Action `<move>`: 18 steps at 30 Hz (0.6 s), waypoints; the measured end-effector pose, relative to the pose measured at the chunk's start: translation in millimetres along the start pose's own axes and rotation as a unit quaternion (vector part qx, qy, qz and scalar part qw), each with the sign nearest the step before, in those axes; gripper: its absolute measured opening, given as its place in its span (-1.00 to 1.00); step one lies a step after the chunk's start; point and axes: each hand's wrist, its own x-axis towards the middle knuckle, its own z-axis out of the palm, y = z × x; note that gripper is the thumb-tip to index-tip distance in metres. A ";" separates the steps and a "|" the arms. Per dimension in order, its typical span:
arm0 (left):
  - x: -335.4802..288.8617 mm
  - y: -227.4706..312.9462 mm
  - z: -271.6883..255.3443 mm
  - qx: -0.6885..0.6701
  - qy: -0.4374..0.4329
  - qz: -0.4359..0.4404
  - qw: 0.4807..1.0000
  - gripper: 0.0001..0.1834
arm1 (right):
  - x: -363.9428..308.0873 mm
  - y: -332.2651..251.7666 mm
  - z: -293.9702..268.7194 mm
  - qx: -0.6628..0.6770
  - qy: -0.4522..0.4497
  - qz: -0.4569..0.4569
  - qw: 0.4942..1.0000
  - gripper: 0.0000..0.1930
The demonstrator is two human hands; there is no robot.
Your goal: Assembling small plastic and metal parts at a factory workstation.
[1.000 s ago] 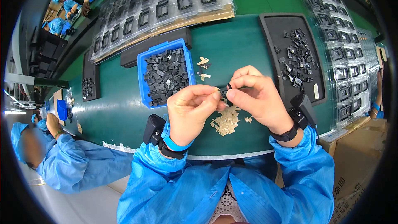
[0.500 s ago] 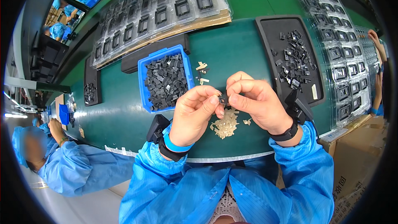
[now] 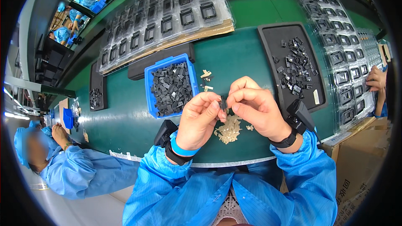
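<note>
A small black plastic part point(image 3: 223, 103) is pinched between the fingertips of my left hand point(image 3: 200, 119). Thumb and index finger of my right hand point(image 3: 258, 109) close together at its other side, and part of the piece is hidden by the fingers. Just under both hands lies a heap of small cream-coloured pieces point(image 3: 228, 130) on the green table. To the left stands a blue bin point(image 3: 150, 94) full of small black plastic parts point(image 3: 172, 88). A shallow black tray point(image 3: 270, 42) at the right carries scattered black parts point(image 3: 296, 68) and a cream strip point(image 3: 316, 97).
Clear blister trays point(image 3: 190, 30) with black frames are stacked on cardboard at the back left; more blister trays point(image 3: 335, 54) line the right side. A few cream bits point(image 3: 206, 74) lie beside the bin. Co-workers sit at left, and another person's hand point(image 3: 376, 78) rests at far right.
My view has shifted slightly. The black part now shows more clearly between my fingertips, held more upright. At far right the other person's hand has moved down onto the blister trays.
</note>
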 end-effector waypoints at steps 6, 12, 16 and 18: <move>-1.5 -0.9 0.5 0.012 -0.002 0.010 1.000 -0.88 | 0.5 0.5 0.2 0.022 0.008 0.011 1.000 -0.94; -4.5 -5.2 10.6 0.134 0.053 0.106 0.984 -0.89 | 1.8 1.8 5.0 0.047 0.028 -0.004 0.998 -0.96; -8.7 -8.8 14.1 0.188 0.050 0.140 0.971 -0.89 | 2.2 4.9 6.3 0.045 0.045 -0.025 0.998 -0.95; -9.3 -9.9 16.1 0.188 0.043 0.151 0.970 -0.88 | 2.0 5.6 7.8 0.048 0.057 -0.016 0.997 -0.94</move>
